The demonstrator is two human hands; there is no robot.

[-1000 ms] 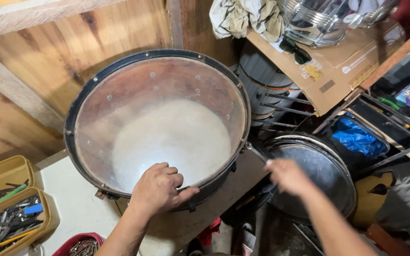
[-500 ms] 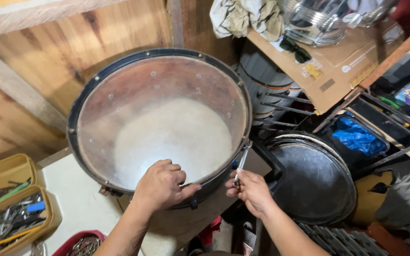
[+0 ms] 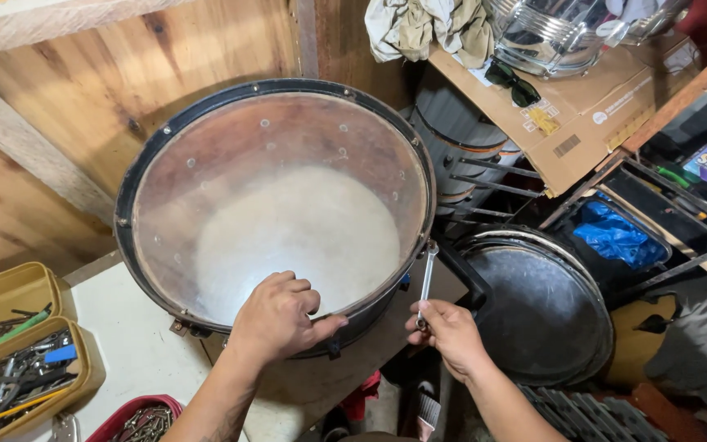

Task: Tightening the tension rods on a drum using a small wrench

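- Far left, two yellow trays (image 3: 22,364) of loose tools and bits sit on the white bench top (image 3: 137,352), with a red container of screws (image 3: 137,419) just below them, all close enough to reach.
- The big bass drum (image 3: 276,209) stands on the bench with its clear head facing up, leaning close to the wooden wall (image 3: 83,106).
- The left hand (image 3: 280,317) is folded over the near black hoop (image 3: 374,299), fingers inside the rim and thumb along the outside, clamped on it. That bracing looks right; I'd keep pressing down so the shell cannot twist.
- The right hand (image 3: 452,334) is closed around the lower end of a small wrench (image 3: 426,278), whose top end meets the hoop's right edge at a tension fitting.
- From here, short, even turns with the wrench square on the fitting seem wisest, or it could slip off.
- To the right, a dark drum head (image 3: 546,307) lies flat, near but apart.
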